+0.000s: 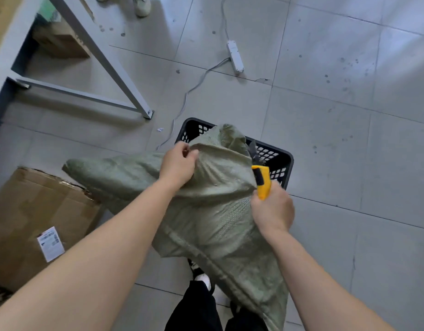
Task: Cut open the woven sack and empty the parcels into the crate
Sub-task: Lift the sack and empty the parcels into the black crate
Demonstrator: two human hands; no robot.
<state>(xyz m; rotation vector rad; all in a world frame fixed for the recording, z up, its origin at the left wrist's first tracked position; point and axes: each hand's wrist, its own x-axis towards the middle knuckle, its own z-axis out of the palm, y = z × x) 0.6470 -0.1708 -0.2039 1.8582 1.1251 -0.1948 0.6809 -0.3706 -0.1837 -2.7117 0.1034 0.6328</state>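
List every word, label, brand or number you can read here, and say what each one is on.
No text can be read in this view.
White shipping label on the cardboard box: printed lines and a barcode-like block, too small and blurred to read.
Yellow cutter, green woven sack, black crate, white power strip: no markings visible.

Grey tiled floor (325, 115): black crate (281, 161) centre, cardboard box (39, 211) left edge, power strip (235, 56) far side.
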